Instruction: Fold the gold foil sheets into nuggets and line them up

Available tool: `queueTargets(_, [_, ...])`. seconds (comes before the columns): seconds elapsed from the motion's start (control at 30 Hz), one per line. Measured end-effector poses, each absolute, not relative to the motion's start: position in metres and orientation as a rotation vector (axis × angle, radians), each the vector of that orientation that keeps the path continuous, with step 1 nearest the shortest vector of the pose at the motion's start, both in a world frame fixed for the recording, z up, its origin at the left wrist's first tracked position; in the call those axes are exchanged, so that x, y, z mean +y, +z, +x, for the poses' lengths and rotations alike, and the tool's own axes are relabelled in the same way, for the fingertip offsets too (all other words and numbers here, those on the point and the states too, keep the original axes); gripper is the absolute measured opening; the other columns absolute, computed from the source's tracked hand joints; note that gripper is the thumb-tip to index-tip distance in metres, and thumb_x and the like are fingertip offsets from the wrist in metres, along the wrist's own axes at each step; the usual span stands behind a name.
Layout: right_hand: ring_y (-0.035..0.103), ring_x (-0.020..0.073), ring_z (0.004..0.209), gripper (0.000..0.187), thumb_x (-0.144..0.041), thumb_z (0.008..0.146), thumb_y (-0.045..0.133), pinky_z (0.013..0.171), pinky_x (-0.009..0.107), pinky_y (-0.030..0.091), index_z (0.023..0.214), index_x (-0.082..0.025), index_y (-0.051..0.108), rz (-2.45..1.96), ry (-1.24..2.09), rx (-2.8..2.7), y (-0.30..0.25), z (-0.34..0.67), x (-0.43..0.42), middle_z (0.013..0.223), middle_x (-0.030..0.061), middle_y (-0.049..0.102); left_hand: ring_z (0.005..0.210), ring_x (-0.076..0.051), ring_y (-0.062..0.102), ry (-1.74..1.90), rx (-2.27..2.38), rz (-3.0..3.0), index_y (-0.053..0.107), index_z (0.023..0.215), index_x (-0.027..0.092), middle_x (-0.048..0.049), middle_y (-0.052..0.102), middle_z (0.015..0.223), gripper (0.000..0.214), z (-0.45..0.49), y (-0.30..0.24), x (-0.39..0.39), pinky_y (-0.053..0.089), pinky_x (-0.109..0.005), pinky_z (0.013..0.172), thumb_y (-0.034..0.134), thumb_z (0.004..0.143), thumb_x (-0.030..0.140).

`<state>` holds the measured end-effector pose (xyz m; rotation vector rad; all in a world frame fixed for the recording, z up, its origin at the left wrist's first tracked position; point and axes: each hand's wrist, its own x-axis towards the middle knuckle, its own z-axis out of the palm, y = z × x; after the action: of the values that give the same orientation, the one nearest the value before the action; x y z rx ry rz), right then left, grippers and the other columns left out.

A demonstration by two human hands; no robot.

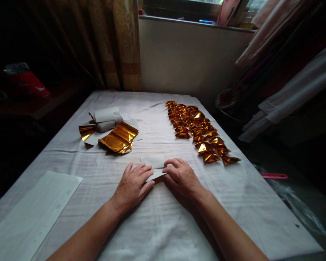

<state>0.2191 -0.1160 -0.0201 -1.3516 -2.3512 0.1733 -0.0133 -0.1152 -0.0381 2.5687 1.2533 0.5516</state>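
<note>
A small piece of folded paper (153, 160), pale side up, lies on the cloth in front of me, its near part turned up as a flap. The left end of that flap is between the fingers and thumb of my left hand (133, 183), the fingers stretched over the paper. At the other end, my right hand (182, 178) has bent fingers closed on the flap's corner. Beyond my left hand rests a stack of gold foil sheets (119, 137). Several folded gold foil pieces (197, 125) stand in rows to the right.
A white cloth (163, 232) covers the table. Behind the foil stack lie a pale paper bundle (105, 115) and a curled gold foil strip (86, 133). A white board or sheet (29, 214) is at the left. Hanging clothes (296, 87) are off the right edge.
</note>
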Motion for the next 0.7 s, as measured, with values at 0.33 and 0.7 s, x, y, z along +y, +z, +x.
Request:
queueTargets(0.33, [0.062, 0.0216, 0.087, 0.010, -0.021, 0.084, 0.062, 0.080, 0.035, 0.046, 0.092, -0.022, 0.066, -1.535, 0.378, -1.935, -0.042, 0.206, -0.103, 0.091, 0.0043, 0.071, 0.118, -0.021, 0.061, 0.737, 1.260, 2.481, 0.030, 0.149, 0.024, -0.0074, 0.068, 0.125, 0.050, -0.015, -0.048, -0.108, 0.033, -0.054, 0.113, 0.043, 0.101, 0.028])
queueTargets(0.7, [0.063, 0.0238, 0.095, 0.031, -0.019, 0.081, 0.062, 0.084, 0.037, 0.046, 0.112, -0.019, 0.061, -1.540, 0.295, -1.879, -0.048, 0.200, -0.107, 0.103, 0.0073, 0.070, 0.121, -0.024, 0.057, 0.797, 1.230, 2.625, 0.061, 0.124, 0.025, -0.0116, 0.053, 0.140, 0.033, -0.015, -0.050, -0.105, 0.044, -0.050, 0.107, 0.044, 0.097, 0.016])
